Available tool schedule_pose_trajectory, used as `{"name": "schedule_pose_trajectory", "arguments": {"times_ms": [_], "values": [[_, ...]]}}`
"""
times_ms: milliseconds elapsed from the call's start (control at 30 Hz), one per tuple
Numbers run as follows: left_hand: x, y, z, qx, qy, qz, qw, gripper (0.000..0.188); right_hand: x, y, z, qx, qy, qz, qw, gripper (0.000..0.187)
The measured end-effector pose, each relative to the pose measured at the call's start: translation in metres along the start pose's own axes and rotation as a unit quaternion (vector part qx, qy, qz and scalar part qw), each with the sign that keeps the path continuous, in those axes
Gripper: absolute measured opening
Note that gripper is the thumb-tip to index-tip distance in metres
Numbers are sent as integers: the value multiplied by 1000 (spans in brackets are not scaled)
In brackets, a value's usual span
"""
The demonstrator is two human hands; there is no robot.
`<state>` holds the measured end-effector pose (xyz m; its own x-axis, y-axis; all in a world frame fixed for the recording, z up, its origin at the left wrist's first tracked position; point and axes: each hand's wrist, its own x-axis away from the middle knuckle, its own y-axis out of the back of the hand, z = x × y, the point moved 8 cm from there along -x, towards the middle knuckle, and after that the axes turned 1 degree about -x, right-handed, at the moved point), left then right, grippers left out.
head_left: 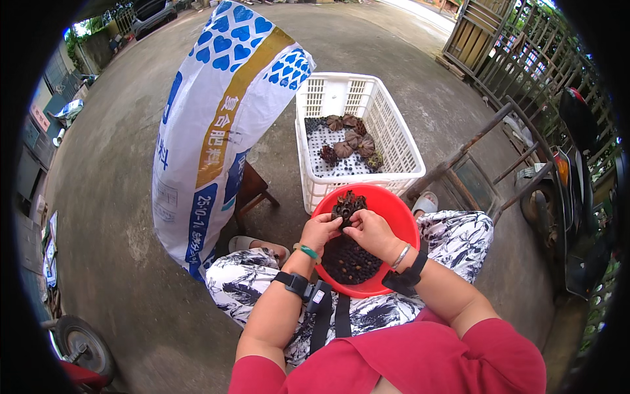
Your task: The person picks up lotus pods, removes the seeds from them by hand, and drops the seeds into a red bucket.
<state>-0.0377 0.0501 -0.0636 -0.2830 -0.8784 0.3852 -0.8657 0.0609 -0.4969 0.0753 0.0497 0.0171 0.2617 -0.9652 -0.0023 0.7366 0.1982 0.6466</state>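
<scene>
A dried brown lotus seed pod (348,205), its top torn into ragged holes, is held up over a red basin (410,230). My left hand (319,231) grips it from the left with the fingers pinched. From the other side my right hand (372,231) is closed on the same pod, thumb near my left fingertips. Below both hands, dark lotus seeds (354,262) cover the basin's bottom, a few of them lighter brown. The basin sits between my knees. Whether a loose seed is between my fingers, I cannot tell.
Just beyond the basin stands a white slatted plastic crate (397,141) with several dried lotus pods (354,142) and loose seeds. A tall white woven sack (190,131) rises at the left, by a wooden stool (252,190). To the right are a worn chair frame (469,174) and a parked motorbike (567,197).
</scene>
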Motion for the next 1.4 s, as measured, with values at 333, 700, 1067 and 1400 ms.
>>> {"name": "schedule_pose_trajectory", "arguments": {"times_ms": [333,700,1067,1400], "values": [[11,-19,-7,22,27,84,996,15,7,1,-13,-195,-128,79,969,27],[15,-30,-8,51,30,88,994,16,1,8,-24,-297,-137,110,939,16],[13,-13,-19,-23,-28,17,999,17,-3,1,-14,-227,-78,74,968,16],[9,0,-9,2,10,-7,1000,16,-1,6,-7,-133,3,33,991,21]]}}
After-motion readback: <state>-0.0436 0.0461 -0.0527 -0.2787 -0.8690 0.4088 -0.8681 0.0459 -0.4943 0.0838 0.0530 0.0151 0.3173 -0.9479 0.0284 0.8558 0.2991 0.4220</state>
